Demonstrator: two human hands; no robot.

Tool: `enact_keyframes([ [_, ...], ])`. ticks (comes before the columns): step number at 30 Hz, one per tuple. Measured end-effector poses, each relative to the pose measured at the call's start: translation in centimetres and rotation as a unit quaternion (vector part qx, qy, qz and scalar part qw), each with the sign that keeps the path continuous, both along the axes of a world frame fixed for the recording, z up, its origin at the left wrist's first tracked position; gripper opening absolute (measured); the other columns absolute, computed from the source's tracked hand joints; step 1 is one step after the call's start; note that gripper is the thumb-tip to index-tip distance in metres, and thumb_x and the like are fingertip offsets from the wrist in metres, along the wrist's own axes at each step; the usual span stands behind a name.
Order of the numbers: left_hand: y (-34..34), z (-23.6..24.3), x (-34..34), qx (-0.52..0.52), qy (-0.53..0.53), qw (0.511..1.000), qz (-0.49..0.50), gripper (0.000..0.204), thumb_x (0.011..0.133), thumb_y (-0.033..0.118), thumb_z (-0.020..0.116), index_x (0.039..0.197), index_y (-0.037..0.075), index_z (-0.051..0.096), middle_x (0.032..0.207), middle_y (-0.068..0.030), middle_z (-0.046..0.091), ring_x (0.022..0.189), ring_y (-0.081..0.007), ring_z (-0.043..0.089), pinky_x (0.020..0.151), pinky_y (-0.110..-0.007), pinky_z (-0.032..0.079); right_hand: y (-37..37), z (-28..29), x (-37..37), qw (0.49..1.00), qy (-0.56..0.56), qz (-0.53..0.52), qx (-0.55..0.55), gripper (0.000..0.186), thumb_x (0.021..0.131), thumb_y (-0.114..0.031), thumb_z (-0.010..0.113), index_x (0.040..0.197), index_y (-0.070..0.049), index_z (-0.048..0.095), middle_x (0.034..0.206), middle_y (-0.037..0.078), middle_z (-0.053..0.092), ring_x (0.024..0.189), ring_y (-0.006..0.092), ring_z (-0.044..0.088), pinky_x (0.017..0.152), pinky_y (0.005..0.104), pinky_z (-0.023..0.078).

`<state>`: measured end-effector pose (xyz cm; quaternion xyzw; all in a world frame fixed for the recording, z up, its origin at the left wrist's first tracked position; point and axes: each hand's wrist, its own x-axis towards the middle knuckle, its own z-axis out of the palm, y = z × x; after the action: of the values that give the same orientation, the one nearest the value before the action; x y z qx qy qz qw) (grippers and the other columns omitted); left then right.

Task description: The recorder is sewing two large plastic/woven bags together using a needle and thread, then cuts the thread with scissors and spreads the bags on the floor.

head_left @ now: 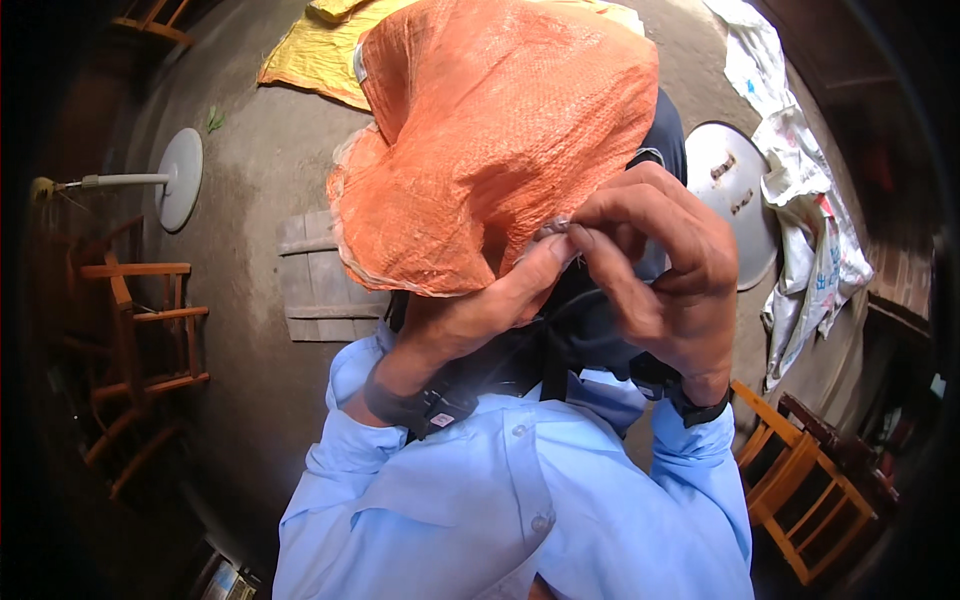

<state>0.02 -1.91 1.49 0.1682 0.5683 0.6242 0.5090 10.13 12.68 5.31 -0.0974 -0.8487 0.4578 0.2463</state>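
Note:
An orange woven sack [520, 110] lies draped over my lap, its mouth and frayed whitish hem turned toward the left. My left hand [490, 305] is closed on the sack's near edge, thumb on top and the other fingers under the cloth. Close against that thumb, my right hand [680, 250] pinches a small greyish, frayed bit of the sack's edge between thumb and forefinger. The remaining right fingers are curled. What lies beneath the pinch is partly hidden by the fingers.
Yellow woven sacking [310, 60] lies on the floor ahead. To the left are a white fan base [180, 180], a wooden chair [150, 315] and a slatted board [310, 280]. A grey round lid [730, 235], white sacks [800, 170] and another wooden chair [800, 480] are right.

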Motion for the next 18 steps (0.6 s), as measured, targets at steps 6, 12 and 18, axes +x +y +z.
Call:
enact_keyframes([
  [6, 0.2, -0.1, -0.6, -0.006, 0.058, 0.998, -0.028, 0.007, 0.095, 0.013, 0.064, 0.093, 0.007, 0.060, 0.067, 0.0026, 0.053, 0.054, -0.0062, 0.046, 0.046, -0.023, 0.033, 0.9, -0.8, -0.1, 0.995, -0.038, 0.021, -0.090, 0.006, 0.088, 0.000, 0.067, 0.092, 0.004, 0.064, 0.084, 0.005, 0.061, 0.073, 0.0094, 0.056, 0.064, 0.0237, 0.044],
  [12, 0.1, 1.2, -1.1, -0.070, -0.003, 0.996, -0.053, 0.006, 0.094, 0.011, 0.064, 0.090, 0.008, 0.061, 0.066, 0.0036, 0.053, 0.055, -0.0063, 0.048, 0.048, -0.023, 0.034, 1.7, 0.0, -1.5, 0.969, 0.069, -0.087, -0.222, 0.013, 0.096, -0.010, 0.063, 0.100, 0.003, 0.065, 0.089, 0.003, 0.065, 0.076, 0.0074, 0.056, 0.066, 0.0200, 0.043],
  [18, 0.3, 0.8, -1.6, -0.062, -0.029, 0.995, -0.071, 0.013, 0.095, 0.012, 0.063, 0.082, 0.009, 0.061, 0.065, 0.0050, 0.051, 0.055, -0.0057, 0.046, 0.049, -0.023, 0.032, 2.1, -0.3, -2.4, 0.935, 0.063, -0.047, -0.345, 0.023, 0.101, -0.021, 0.058, 0.109, 0.001, 0.060, 0.084, 0.009, 0.068, 0.060, 0.0068, 0.059, 0.053, 0.0183, 0.044],
])
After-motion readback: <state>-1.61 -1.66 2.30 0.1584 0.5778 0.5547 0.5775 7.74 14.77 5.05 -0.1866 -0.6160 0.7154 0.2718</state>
